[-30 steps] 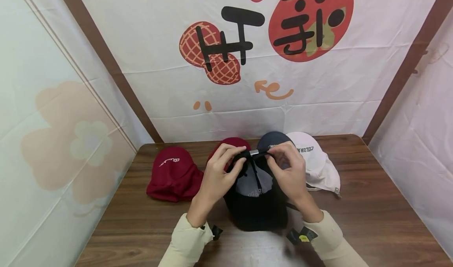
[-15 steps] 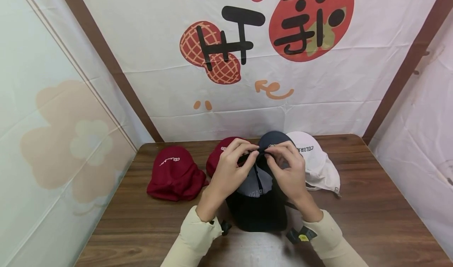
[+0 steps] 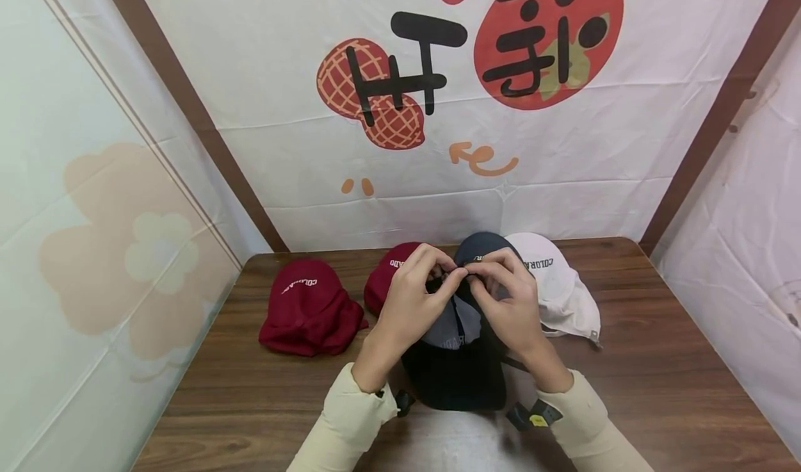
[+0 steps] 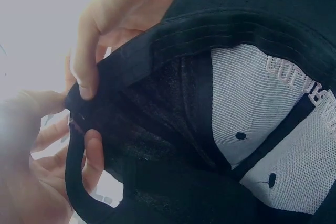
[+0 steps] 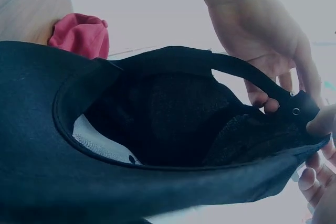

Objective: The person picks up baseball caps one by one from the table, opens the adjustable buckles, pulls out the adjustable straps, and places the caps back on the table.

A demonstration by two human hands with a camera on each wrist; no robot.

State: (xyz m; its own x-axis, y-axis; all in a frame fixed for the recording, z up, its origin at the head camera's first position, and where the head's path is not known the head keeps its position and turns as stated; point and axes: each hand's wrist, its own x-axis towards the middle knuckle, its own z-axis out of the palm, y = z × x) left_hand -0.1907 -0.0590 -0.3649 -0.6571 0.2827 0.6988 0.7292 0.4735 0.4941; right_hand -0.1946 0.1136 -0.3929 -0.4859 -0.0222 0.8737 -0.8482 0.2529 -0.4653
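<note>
Nearest you, your left sleeve [image 3: 344,416] lay further to the right than it had a second earlier, while your right sleeve [image 3: 591,423] had scarcely moved. Between your forearms was the black cap [image 3: 455,381], over the brown wooden counter [image 3: 663,381], its brim toward you and its inside showing, much where it had been before. From the left wrist, its pale lining [image 4: 252,103] showed clearly, as did the curved strap [image 4: 73,169] at its back.

At that strap, your left hand [image 3: 409,305] had come across to meet your right hand [image 3: 510,305], which had kept its place. The fingers of both pinched the strap, tips now together. A second earlier the silver buckle lay bare in the gap between them; now it was covered from above, so how the strap ends sat there was hard to say for certain.

Beyond, the left maroon cap [image 3: 309,319] lay apart, unmoved. Your left hand no longer covered the lettering on the second maroon cap [image 3: 380,284], and part of it showed. The navy cap [image 3: 482,244] stood behind your fingers, with the white cap [image 3: 569,295] just beside it, both as before. Furthest off hung the printed cloth [image 3: 438,208], unchanged.
</note>
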